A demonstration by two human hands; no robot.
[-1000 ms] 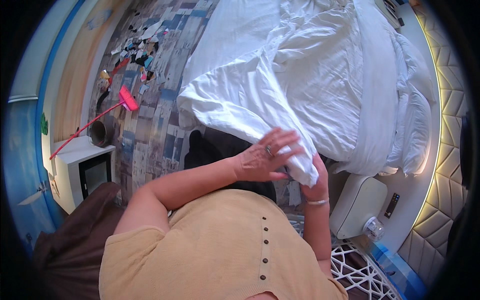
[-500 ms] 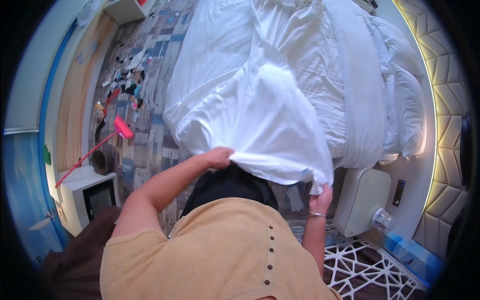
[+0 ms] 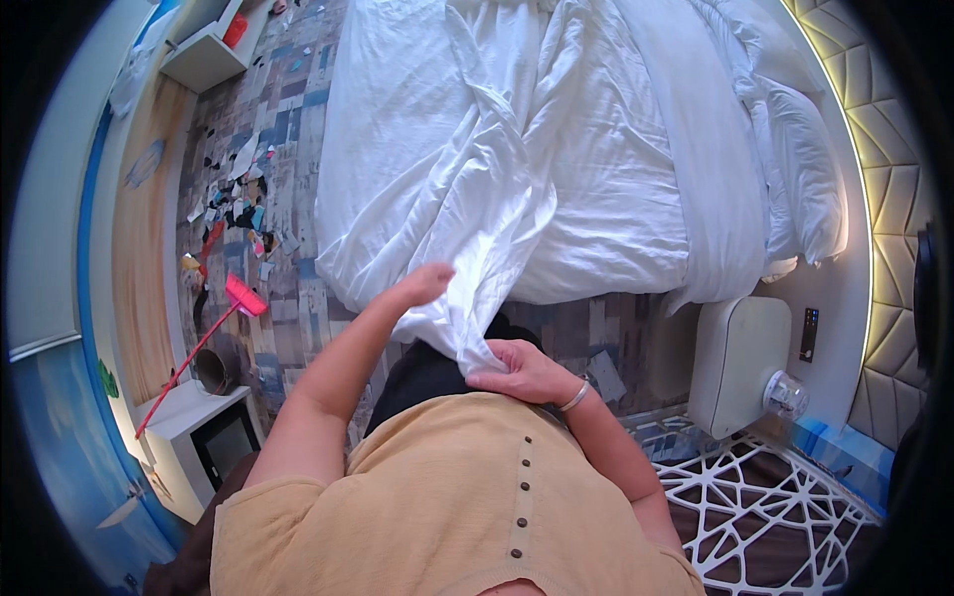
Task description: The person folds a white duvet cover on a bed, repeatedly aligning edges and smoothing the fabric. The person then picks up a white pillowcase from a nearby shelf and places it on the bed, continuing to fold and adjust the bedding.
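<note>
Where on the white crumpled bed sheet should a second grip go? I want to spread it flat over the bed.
Probably on the loose hem of the white crumpled bed sheet by the bed's left side, coming from the floor side. The right hand pinches one gathered corner low at the body, the left hand lies on the fabric above it, and the folds fan out from there towards that free edge.

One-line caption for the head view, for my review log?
Both hands grip a white sheet at the bed's edge: left hand on a fold, right hand pinching its corner; pink broom leans nearby.
</note>
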